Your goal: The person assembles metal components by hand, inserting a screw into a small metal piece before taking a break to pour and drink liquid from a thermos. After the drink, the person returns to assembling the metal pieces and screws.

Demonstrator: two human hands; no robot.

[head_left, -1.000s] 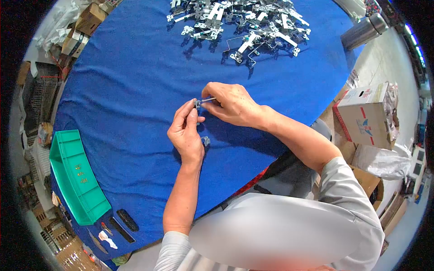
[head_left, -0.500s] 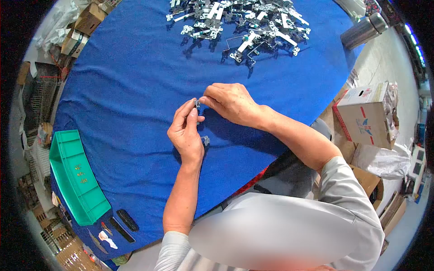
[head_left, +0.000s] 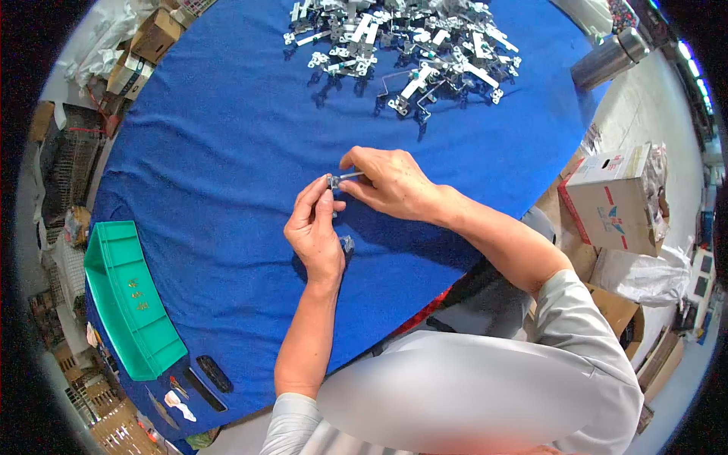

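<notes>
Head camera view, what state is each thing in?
Left hand: fingers pinching the small metal piece
Small metal piece: raised between the fingertips, partly hidden
Right hand: fingers closed on the thin rod
Thin rod: held, pointing toward the small metal piece
Metal parts: loosely heaped
Green bin: open, small brass-coloured bits inside
Flask: lid on
Blue cloth: wrinkled
</notes>
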